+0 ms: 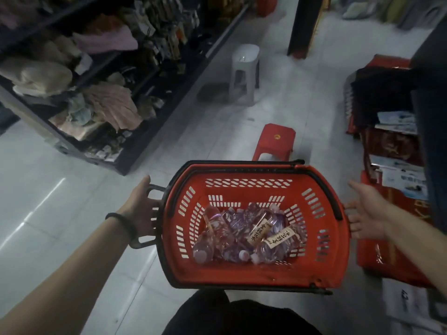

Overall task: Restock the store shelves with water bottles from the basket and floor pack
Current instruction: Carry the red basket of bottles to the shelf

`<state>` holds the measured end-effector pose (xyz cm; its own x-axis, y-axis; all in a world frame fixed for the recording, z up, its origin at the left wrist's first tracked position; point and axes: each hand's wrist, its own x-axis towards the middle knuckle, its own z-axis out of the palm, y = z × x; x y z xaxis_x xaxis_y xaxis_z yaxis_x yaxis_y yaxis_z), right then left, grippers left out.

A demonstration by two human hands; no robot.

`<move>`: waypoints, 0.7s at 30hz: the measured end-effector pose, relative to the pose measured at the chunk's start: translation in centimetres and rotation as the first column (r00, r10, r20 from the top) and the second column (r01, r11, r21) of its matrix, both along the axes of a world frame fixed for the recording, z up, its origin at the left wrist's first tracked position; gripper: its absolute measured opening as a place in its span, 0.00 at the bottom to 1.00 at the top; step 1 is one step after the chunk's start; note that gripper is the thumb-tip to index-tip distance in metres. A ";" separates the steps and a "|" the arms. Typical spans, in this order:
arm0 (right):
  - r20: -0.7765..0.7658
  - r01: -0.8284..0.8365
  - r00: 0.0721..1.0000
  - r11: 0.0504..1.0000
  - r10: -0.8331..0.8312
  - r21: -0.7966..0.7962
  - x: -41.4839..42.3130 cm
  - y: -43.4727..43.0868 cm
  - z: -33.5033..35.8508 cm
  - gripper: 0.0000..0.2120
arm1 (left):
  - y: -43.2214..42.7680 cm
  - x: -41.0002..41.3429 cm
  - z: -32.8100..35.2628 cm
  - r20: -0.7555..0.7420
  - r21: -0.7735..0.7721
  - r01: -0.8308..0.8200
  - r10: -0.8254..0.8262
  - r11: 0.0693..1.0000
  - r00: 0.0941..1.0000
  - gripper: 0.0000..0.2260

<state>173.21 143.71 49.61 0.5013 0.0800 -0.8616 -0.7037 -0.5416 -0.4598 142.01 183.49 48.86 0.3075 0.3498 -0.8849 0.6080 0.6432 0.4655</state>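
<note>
The basket (242,274), likely heavy with slippery water bottles (242,235), is being gripped at one end by the left hand (141,209), right hand (365,211) bracing flat-fingered.

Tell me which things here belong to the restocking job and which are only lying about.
For the job: red basket, water bottles, left hand gripping the basket's handle, right hand at its side.
Lying about: white stool, red stool, red cartons, clothes on the shelf.
</note>
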 end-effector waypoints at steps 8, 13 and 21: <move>-0.008 0.183 0.983 0.983 -0.183 -0.032 8.8 7.7 1.1 0.47 | 13.5 18.1 1.0 0.078 -0.013 0.213 -0.212 0.977 0.974 0.52; 0.002 0.325 0.946 0.945 -0.325 -0.031 15.4 10.5 0.8 0.45 | 19.0 30.6 1.4 0.048 -0.014 0.320 -0.319 0.947 0.947 0.55; -0.043 0.457 0.888 0.889 -0.458 -0.027 28.3 13.0 -2.9 0.56 | 22.5 50.5 -1.6 -0.031 0.005 0.357 -0.357 0.934 0.934 0.54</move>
<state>201.50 156.73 46.66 0.4382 -0.1626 -0.8841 -0.8957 -0.1616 -0.4142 192.50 206.01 47.23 0.3877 0.2311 -0.8923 0.8102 0.3762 0.4494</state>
